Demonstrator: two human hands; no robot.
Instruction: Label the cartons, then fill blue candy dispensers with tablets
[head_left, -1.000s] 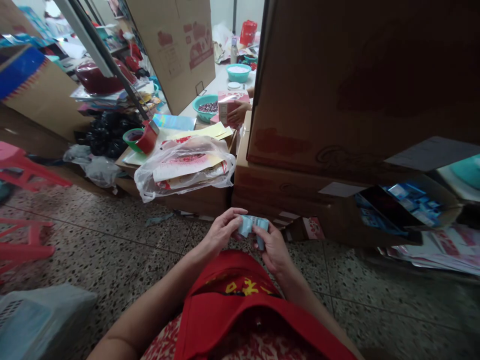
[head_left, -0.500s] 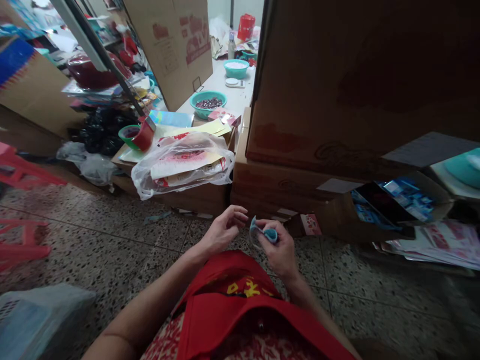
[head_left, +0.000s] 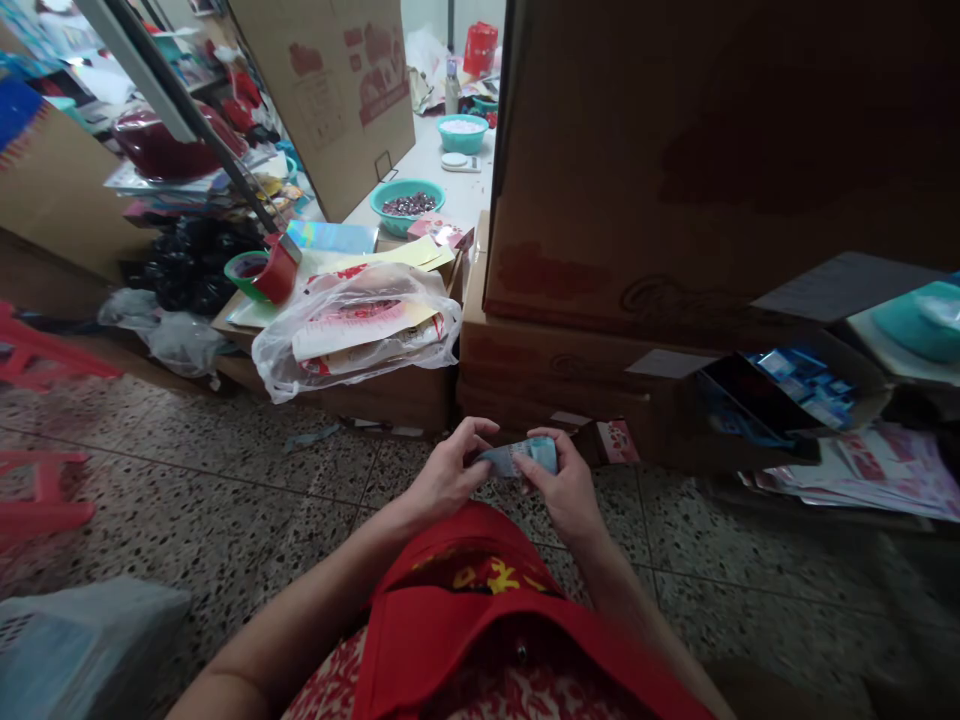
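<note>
Pale blue, a small folded slip with faint print stretches between our two hands, just beyond the red apron we wear; we cannot tell whether it is paper or plastic. Our left hand pinches its left end between thumb and fingers. Our right hand grasps the other end, thumb laid across the near side, fingers behind.

Beyond our hands, a clear plastic bag of papers lies on a low carton, hanging over the front edge; a green-and-red tape roll sits near that carton's left edge. Behind, a teal bowl of dark pieces stands by the near edge of a white table, with a second teal bowl farther back.

To the right, a large carton rests on another carton, and blue packets fill an open box. Speckled floor lies below.
</note>
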